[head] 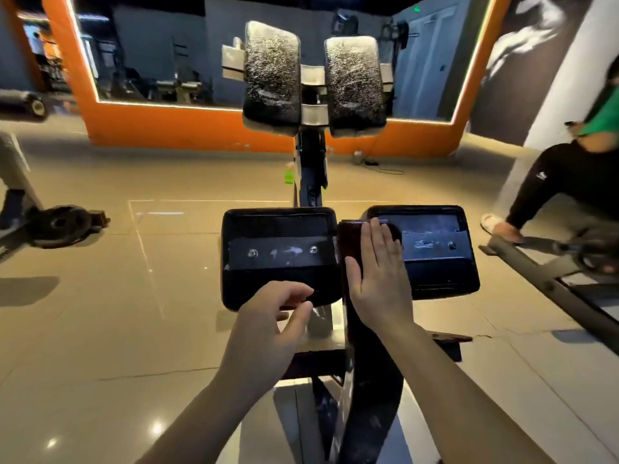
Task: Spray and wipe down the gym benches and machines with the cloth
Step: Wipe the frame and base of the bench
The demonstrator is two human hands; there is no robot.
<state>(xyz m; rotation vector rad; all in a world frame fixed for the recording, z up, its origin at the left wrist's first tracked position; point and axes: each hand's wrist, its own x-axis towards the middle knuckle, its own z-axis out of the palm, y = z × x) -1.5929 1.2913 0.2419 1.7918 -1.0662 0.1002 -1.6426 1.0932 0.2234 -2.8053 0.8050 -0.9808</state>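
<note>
A dark cloth (348, 236) lies draped over the machine's central bar between two black pads (278, 259). The right hand (378, 279) presses it flat, fingers straight. The left hand (268, 326) hovers just beside, fingers loosely curled, holding nothing. A green spray bottle (289, 174) stands on the floor beyond.

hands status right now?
Left hand: open, fingers loosely curled, holding nothing.
Right hand: open, flat on the dark cloth.

Black pads (279, 259) on the machine, the upper two (272, 73) speckled white (fine droplets, it seems). Orange mirror frame (187, 128), beige tiled floor (100, 313), a green spray bottle (289, 175).
</note>
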